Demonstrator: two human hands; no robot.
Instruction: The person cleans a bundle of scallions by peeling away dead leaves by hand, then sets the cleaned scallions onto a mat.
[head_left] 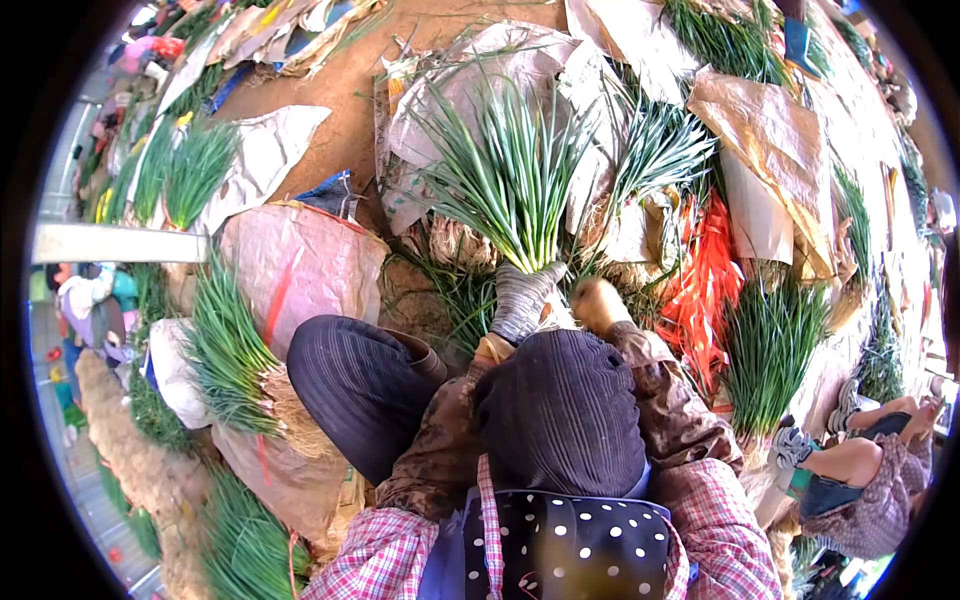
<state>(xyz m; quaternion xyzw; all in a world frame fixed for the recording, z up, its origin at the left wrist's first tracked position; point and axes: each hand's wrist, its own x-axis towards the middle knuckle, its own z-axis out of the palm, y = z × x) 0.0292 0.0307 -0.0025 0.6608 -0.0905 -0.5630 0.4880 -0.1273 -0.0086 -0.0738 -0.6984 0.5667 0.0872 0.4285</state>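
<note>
My left hand (524,300), in a grey striped glove, is wrapped round the lower stems of a bunch of long green onions (520,180), whose leaves fan out away from me. Just right of it, near the root end, is my right hand (597,303) in a tan glove, its fingers curled and what they hold hidden. Beyond my hands more bunches (665,150) lie on pale sacking (500,65). Red plastic strips (705,290) hang in a heap to the right of my right hand.
Onion bundles lie on the left (230,350) and right (770,350). A pink sack (300,265) is left of my knee. Brown paper sheeting (765,135) lies at the upper right. Another person's bare leg (845,463) is at the lower right. A pale bar (120,244) juts in from the left.
</note>
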